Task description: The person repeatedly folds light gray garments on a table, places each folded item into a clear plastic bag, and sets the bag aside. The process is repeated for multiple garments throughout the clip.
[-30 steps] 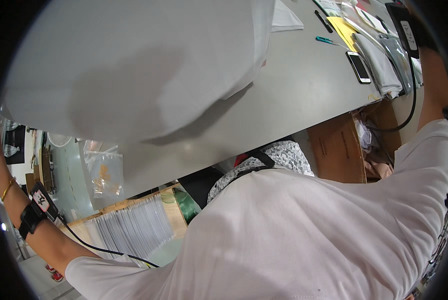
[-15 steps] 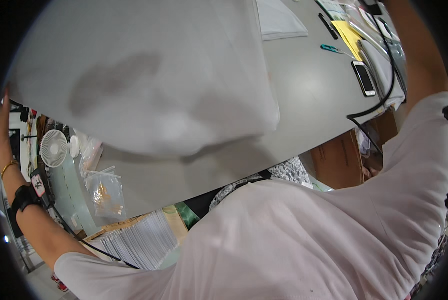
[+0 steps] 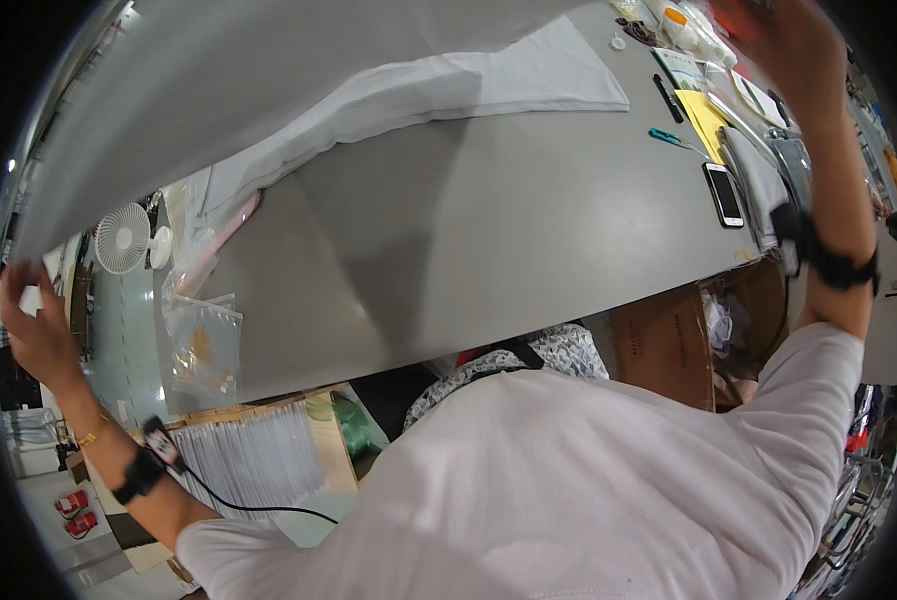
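Observation:
A large light-grey cloth (image 3: 259, 70), blurred in places, is lifted over the far left of the grey table (image 3: 529, 230). At the far left, my left hand (image 3: 44, 340) is raised with its fingers pinched at the cloth's low corner. My right hand (image 3: 794, 60) is up at the top right corner, its fingers smeared and partly lost in a red blur, so its grip cannot be made out. Beneath the lifted cloth, a folded whitish cloth (image 3: 529, 85) lies along the far side of the table.
At the right lie a phone (image 3: 724, 195), a teal-handled tool (image 3: 674, 138), a black pen (image 3: 667, 98) and yellow paper (image 3: 704, 125). Clear bags (image 3: 204, 345) rest at the left edge, near a white fan (image 3: 124, 238). Below stand a cardboard box (image 3: 664, 345) and a stack of white sheets (image 3: 254, 455).
The grey cloth has risen off the near table and swung up and left, uncovering the tabletop and the folded cloth. Both hands have come further into view.

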`<action>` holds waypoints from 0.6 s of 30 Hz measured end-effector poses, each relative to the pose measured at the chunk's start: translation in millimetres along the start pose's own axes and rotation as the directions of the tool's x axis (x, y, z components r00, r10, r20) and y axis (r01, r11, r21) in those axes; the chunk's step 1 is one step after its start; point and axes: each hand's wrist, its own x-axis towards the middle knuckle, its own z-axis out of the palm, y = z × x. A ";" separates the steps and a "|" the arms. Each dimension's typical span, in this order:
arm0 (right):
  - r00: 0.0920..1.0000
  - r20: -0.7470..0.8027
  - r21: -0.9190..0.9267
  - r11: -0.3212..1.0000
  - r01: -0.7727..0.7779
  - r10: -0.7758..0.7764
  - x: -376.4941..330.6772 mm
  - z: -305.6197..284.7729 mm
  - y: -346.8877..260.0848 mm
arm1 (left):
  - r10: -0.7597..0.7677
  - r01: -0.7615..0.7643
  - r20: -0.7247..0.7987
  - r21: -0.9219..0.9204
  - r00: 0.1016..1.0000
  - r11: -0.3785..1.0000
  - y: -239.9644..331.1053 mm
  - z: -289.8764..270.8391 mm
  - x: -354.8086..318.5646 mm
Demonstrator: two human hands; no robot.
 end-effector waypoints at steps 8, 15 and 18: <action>0.968 0.227 0.584 0.780 -0.225 0.109 -100.3 -37.8 -168.3 | -0.127 0.214 0.430 -0.161 0.894 0.963 166.6 -103.0 -166.4; 0.621 0.756 0.529 0.364 -0.766 0.209 -166.8 -38.4 -244.9 | -0.082 0.666 0.785 -0.459 0.613 0.588 202.9 -127.8 -244.7; 0.294 0.938 0.340 -0.651 -0.679 0.183 -186.7 -0.7 -269.3 | -0.183 0.945 0.943 -0.303 0.277 -0.128 205.3 -78.5 -280.2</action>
